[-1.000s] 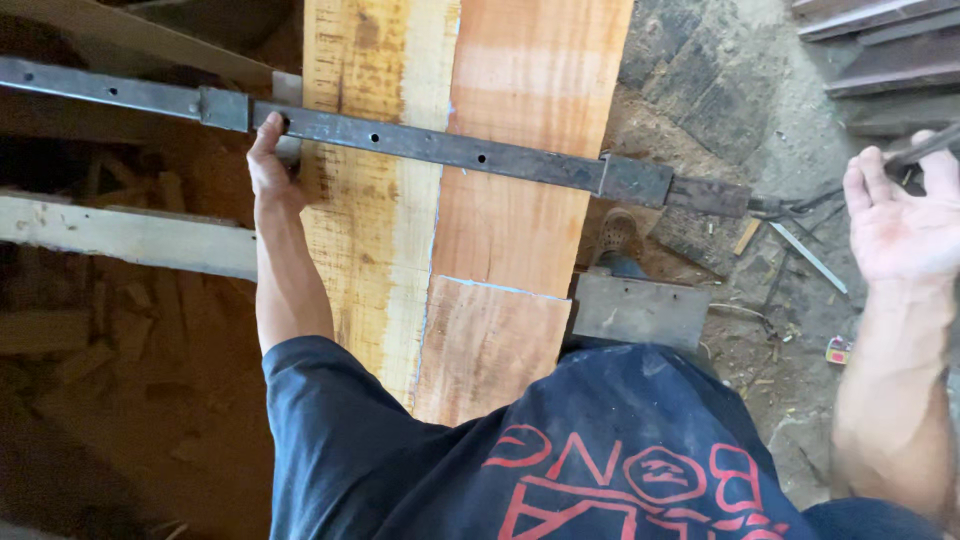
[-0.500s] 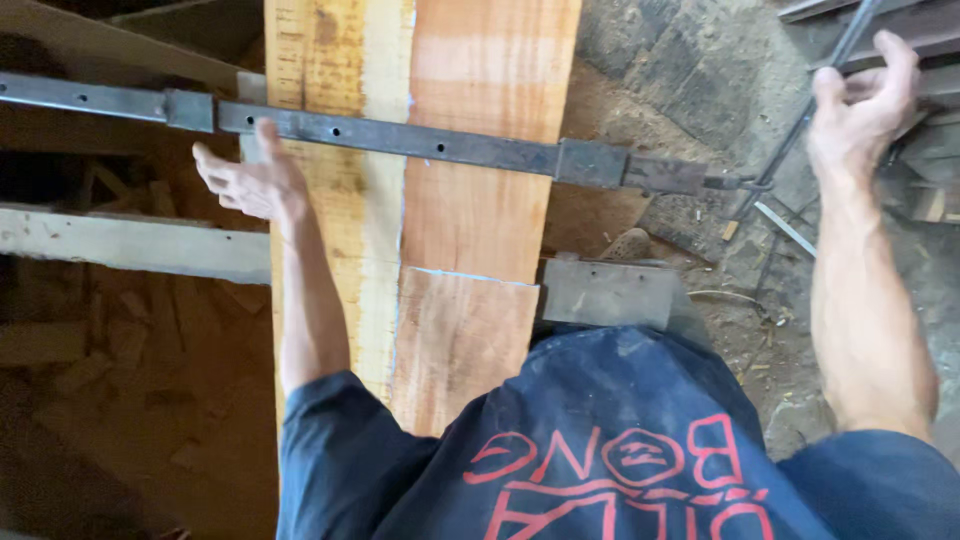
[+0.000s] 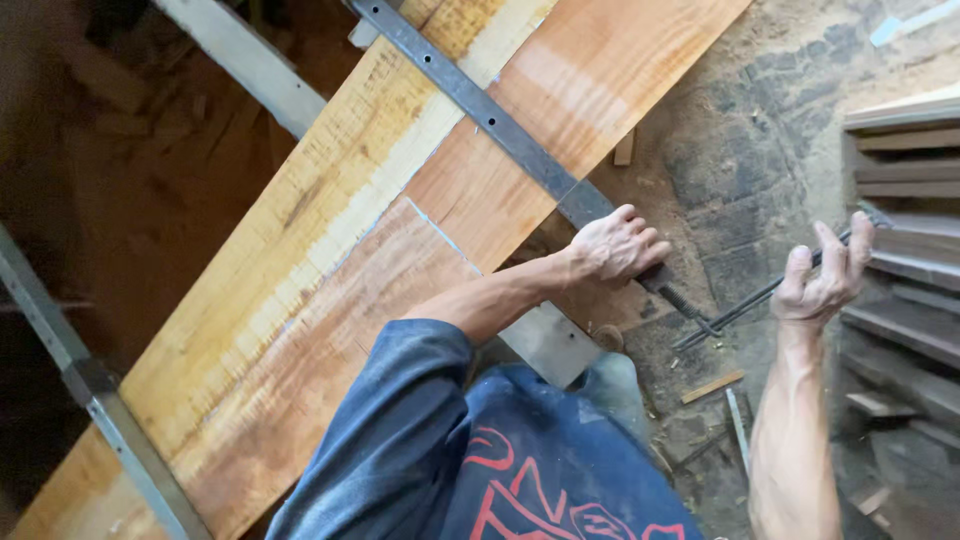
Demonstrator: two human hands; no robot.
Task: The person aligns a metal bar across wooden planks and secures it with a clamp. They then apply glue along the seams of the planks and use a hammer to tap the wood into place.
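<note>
Nearest the camera, the person's dark blue shirt (image 3: 500, 470) with a red print fills the lower middle of the view, and both bare forearms reach away from it. The left hand (image 3: 618, 245) lies just right of centre, fingers curled down over the end block of a long metal bar clamp (image 3: 480, 110), gripping it where the bar meets the right edge of the wide wooden slab (image 3: 330, 260). To the right, the right hand (image 3: 825, 275) is closed loosely around the thin crank handle (image 3: 750, 305) of the clamp screw, fingers wrapped over the rod with the thumb raised; the rod runs down and left from that hand toward the clamp's end near the left hand. The slab runs diagonally from the near left to the far right, made of reddish and pale boards side by side. The clamp bar crosses over it, running from the left hand up to the far edge of the view. A second grey metal bar (image 3: 90, 390) passes under the slab at the near left. Wood scraps (image 3: 712, 386) lie on the dusty ground between the two arms. At the far right stands a stack of planks (image 3: 905, 200).
</note>
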